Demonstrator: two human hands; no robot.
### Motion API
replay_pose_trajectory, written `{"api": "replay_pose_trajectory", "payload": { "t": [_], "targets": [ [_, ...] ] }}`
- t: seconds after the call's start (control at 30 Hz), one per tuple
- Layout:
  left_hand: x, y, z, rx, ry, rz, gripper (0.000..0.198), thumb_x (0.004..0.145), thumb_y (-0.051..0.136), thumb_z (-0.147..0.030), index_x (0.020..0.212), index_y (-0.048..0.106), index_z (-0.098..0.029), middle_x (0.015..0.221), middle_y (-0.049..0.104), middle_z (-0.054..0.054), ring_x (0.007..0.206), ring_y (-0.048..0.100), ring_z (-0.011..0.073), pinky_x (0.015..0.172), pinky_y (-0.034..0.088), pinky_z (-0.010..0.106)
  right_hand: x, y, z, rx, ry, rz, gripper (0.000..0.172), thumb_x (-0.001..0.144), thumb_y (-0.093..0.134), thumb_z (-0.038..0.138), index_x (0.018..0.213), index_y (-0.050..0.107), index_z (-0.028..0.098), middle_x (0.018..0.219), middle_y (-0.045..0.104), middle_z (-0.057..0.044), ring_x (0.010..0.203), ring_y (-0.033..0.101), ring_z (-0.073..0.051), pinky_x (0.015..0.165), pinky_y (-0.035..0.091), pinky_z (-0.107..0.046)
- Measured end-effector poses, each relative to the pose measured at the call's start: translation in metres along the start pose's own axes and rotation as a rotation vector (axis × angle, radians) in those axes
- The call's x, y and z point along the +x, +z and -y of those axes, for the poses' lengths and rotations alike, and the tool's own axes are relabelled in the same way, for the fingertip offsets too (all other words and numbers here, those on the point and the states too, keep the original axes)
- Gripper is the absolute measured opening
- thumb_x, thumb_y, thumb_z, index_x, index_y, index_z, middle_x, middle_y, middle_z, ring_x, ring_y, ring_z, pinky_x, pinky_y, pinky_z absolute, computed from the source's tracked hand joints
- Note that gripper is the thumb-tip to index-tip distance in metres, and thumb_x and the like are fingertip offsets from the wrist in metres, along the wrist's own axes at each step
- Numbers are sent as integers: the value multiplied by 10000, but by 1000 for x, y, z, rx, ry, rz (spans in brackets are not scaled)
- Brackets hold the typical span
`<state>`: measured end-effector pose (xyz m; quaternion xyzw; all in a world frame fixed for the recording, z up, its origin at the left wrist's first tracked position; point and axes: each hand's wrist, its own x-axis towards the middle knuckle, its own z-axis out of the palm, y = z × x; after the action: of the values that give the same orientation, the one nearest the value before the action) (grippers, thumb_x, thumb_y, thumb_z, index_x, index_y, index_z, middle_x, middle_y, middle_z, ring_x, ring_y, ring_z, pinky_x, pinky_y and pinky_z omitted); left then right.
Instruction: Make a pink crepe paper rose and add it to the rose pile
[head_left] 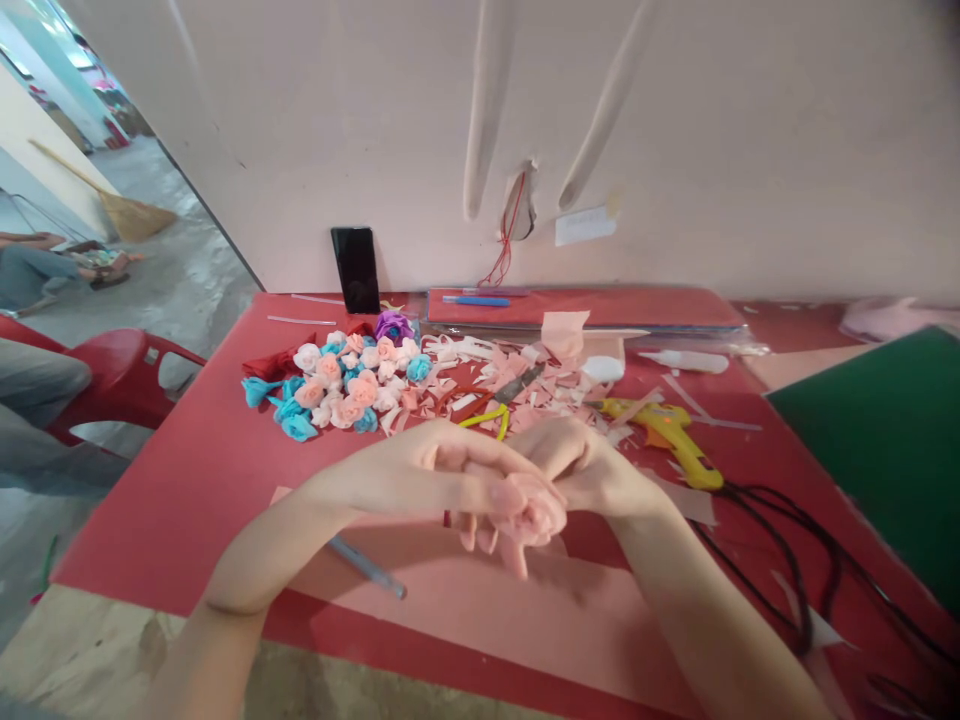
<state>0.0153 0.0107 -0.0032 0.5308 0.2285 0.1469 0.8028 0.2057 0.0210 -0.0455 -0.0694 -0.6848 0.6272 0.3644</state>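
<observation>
A pale pink paper rose [536, 512] is held up above the near part of the red table. My left hand [450, 480] grips it, thumb along its side and fingers beneath. Curled against the rose's far side is my right hand [581, 462], its fingertips partly hidden behind the flower. Below both hands lies a long pink paper sheet [480, 600], with a grey-blue pen [367, 567] on its left part. Just beyond my hands are scissors with yellow handles [487, 415], among pink paper scraps [525, 395].
Finished paper flowers [349, 385] in pink, white and blue are heaped at left. A yellow glue gun [667, 435] with black cable lies right, near a green sheet [877, 460]. A phone [356, 270] leans on the wall. Another person's leg [37, 385] shows at left.
</observation>
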Motion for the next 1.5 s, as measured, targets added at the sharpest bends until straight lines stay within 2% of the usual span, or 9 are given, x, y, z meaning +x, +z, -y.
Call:
{"api": "replay_pose_trajectory", "payload": {
  "t": [0.27,0.57,0.8,1.0,1.13,1.2,1.27,1.37,1.5],
  "targets": [
    [-1,0,-2,188,84,-60,390,862,490,-475,1009,675,-164,820,728,68,631,609,87,542,442,158,-1,-9,-4,-215,-230,-161,137,820,638,260,913,739,253,725,718,-44,696,612,-130,656,498,-279],
    [-1,4,-4,206,95,-188,285,820,582,-398,907,668,-140,774,733,60,510,609,66,448,431,134,-2,1,1,-302,-203,-271,142,834,617,233,904,741,238,738,689,-29,698,601,-118,668,479,-245],
    [2,-3,-6,110,18,-96,222,818,586,-328,867,697,-142,713,738,57,470,615,88,380,438,144,-1,1,1,-218,-34,-144,192,845,596,249,721,721,173,584,592,-7,536,534,-98,533,452,-226],
    [4,-5,-4,56,-39,-10,177,793,610,-292,805,708,-146,699,740,44,473,624,94,428,479,165,-1,-2,-3,-175,-20,-44,196,834,608,268,705,717,170,605,617,-18,556,544,-97,548,458,-221],
    [6,-7,-3,99,-13,2,214,818,583,-332,877,693,-157,688,730,37,481,626,96,443,485,172,0,-2,-2,-170,-42,-78,234,834,608,272,641,709,187,550,599,-6,560,561,-106,549,461,-227],
    [5,-10,-5,170,62,-81,265,849,535,-374,979,664,-183,691,722,24,470,618,89,449,487,175,-1,-2,0,-185,-39,-123,229,836,607,274,650,713,191,565,623,-15,579,585,-120,560,470,-240],
    [3,-13,-7,292,190,-283,271,875,487,-387,1007,637,-202,666,700,1,500,624,84,481,491,170,-2,-3,4,-211,-26,-167,195,831,614,270,690,723,190,601,654,-27,593,601,-132,567,475,-252],
    [-2,-16,-5,570,313,-521,199,881,485,-310,837,639,-191,637,661,-19,574,630,82,533,486,166,-3,-4,10,-258,7,-223,139,820,624,217,734,730,191,633,671,-26,558,582,-115,532,453,-234],
    [-10,-23,29,1085,205,-457,129,845,540,-210,815,665,-199,781,699,-3,717,643,119,654,500,225,-2,-3,15,-392,61,-270,150,807,617,140,715,721,196,607,644,7,488,521,-79,462,404,-201]
  ]
}}
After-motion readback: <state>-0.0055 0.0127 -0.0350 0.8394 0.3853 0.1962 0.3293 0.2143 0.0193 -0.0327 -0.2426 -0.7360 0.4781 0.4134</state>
